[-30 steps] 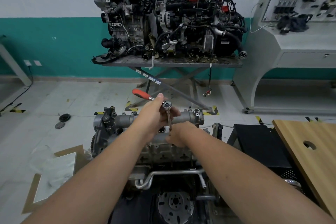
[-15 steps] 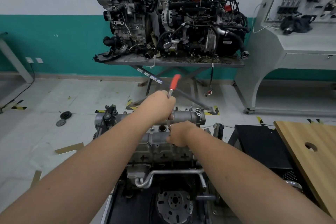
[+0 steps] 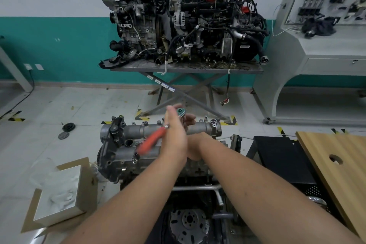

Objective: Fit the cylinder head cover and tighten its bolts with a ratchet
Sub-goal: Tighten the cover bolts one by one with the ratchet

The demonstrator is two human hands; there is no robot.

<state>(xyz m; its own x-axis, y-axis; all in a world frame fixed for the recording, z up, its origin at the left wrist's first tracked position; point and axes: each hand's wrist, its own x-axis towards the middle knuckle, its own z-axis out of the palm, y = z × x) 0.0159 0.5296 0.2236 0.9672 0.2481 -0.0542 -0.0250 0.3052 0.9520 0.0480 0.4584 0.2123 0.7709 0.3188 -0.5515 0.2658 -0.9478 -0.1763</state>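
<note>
The silver cylinder head cover sits on top of the engine on the stand in front of me. My left hand is shut on the ratchet above the cover's middle. The ratchet's head sticks out above my fingers, and its red handle points down to the left, blurred by motion. My right hand rests low on the cover just behind my left hand, closed around the extension bar under the ratchet head. Its fingers and the bolt are hidden.
Two engines stand on a metal lift table at the far wall. A cardboard box with white foam lies on the floor at left. A wooden board and black cabinet are at right, and a grey console behind.
The red handle has swung from up-left, through upright, to down-left as my left hand turns the ratchet. My right hand has stayed in place on the cover.
</note>
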